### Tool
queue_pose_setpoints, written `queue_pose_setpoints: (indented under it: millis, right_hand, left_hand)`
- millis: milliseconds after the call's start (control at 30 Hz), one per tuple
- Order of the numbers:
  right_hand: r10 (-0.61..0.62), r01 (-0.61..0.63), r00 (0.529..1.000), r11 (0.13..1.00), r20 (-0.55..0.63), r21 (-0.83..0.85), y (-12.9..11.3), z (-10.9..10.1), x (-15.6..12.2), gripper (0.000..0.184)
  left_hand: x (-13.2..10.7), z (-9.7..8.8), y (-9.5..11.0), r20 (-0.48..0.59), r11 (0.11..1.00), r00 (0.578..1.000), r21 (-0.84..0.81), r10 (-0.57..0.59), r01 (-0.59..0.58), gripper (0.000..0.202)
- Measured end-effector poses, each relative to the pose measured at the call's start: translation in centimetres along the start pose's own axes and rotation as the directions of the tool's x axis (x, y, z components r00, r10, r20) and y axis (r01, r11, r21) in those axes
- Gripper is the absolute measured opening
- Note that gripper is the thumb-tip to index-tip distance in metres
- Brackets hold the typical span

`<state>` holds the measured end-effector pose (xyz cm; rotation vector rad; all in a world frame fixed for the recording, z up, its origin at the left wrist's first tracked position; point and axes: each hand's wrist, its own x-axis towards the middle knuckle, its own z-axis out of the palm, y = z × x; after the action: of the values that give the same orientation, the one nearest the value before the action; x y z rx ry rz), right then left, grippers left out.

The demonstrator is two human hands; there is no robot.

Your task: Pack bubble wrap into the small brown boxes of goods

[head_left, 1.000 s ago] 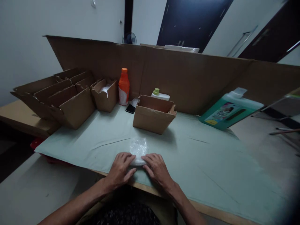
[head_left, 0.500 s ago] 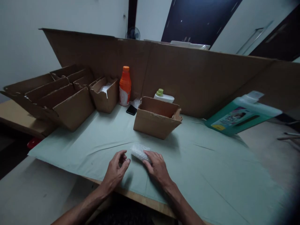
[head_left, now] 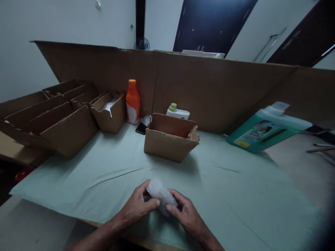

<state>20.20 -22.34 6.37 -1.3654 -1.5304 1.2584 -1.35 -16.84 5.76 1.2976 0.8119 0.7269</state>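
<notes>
A roll-shaped bundle of bubble wrap (head_left: 160, 196) is held between my two hands over the near part of the cloth-covered table. My left hand (head_left: 140, 203) grips its left end, thumb in front. At the lower right end, my right hand (head_left: 183, 211) closes on it with thumb and fingers. Whatever the wrap may contain is hidden. Just beyond my hands stands a small open cardboard box (head_left: 167, 144) with a torn right edge.
To the left are a large divided cardboard box (head_left: 70, 132) and a smaller box (head_left: 112, 116) holding bubble wrap. An orange bottle (head_left: 133, 101), a dark phone (head_left: 141, 128) and a white bottle (head_left: 178, 113) stand or lie behind. A green jug (head_left: 261, 130) leans at right.
The bubble-wrap bundle has come up off the table, nearer to me. My left hand has closed on it, joining my right. The view has shifted slightly.
</notes>
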Motion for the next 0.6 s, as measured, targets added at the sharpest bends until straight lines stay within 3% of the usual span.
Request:
queue_pose_setpoints:
  millis: [67,100,167,233,267,333,400,467,600]
  right_hand:
    - [0.017,-0.021,0.998,0.998,-0.068,-0.062,-1.2,-2.4,-0.4,0.051]
    - [0.015,-0.027,0.994,0.994,-0.106,-0.108,-2.0,-3.9,-0.6,0.05]
    - [-0.014,-0.025,0.984,0.976,-0.179,-0.214,-3.8,-7.2,-0.6,0.049]
    - [-0.077,-0.008,0.965,0.947,-0.25,-0.321,-5.9,-10.6,-0.3,0.049]
    - [-0.124,0.01,0.951,0.929,-0.284,-0.371,-6.8,-12.1,-0.1,0.049]
    - [-0.23,0.045,0.912,0.88,-0.341,-0.473,-8.7,-14.6,0.6,0.048]
    - [-0.335,0.068,0.87,0.807,-0.361,-0.586,-10.4,-16.4,1.7,0.047]
    - [-0.396,0.077,0.86,0.723,-0.321,-0.687,-12.0,-17.6,3.4,0.045]
    - [-0.336,0.087,0.933,0.551,-0.126,-0.83,-13.9,-18.1,9.1,0.044]
  left_hand:
    - [1.7,-0.9,2.2,0.001,0.945,0.985,0.282,0.173,-0.166,0.06]
    - [2.9,-1.4,3.7,0.004,0.863,0.953,0.423,0.303,-0.276,0.066]
    - [5.8,-2.4,6.7,0.052,0.588,0.819,0.671,0.571,-0.452,0.069]
    - [8.8,-3.2,9.3,0.133,0.295,0.687,0.833,0.714,-0.467,0.064]
    - [10.1,-3.4,10.1,0.167,0.188,0.658,0.882,0.734,-0.433,0.057]
    - [11.6,-3.7,10.4,0.22,0.054,0.655,0.927,0.723,-0.371,0.036]
    - [11.9,-3.9,9.5,0.262,-0.005,0.655,0.93,0.709,-0.367,0.026]
    - [11.5,-4.1,8.1,0.269,-0.008,0.627,0.923,0.731,-0.386,0.026]
    - [11.0,-4.2,6.7,0.249,0.022,0.567,0.904,0.785,-0.428,0.025]
